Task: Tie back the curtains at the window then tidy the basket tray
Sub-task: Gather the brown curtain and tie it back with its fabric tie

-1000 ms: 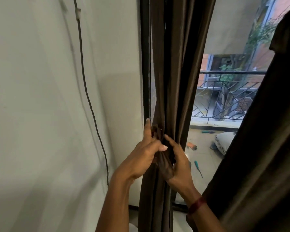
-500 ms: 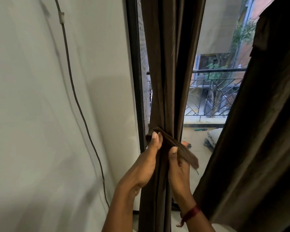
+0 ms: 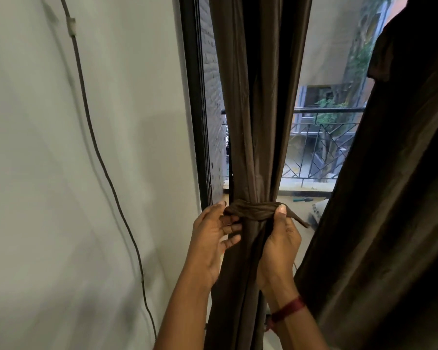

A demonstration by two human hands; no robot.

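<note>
A dark brown curtain [image 3: 256, 109] hangs gathered into a narrow bundle beside the window frame. A matching brown tie-back band [image 3: 253, 210] wraps around the bundle at its waist. My left hand [image 3: 213, 236] pinches the band's left end beside the curtain. My right hand [image 3: 280, 238] grips the band's right end, thumb on top, with a short tail sticking out to the right. A second brown curtain [image 3: 390, 198] hangs loose on the right. The basket tray is not in view.
A white wall [image 3: 48, 173] with a thin dark cable [image 3: 96, 147] running down it fills the left. The black window frame [image 3: 195, 109] stands next to the gathered curtain. Beyond the glass are a balcony railing [image 3: 321, 147] and items on the balcony floor.
The band went from bunched between my fingers to wrapped level around the curtain. My hands have spread apart to either side of the bundle, each holding one end.
</note>
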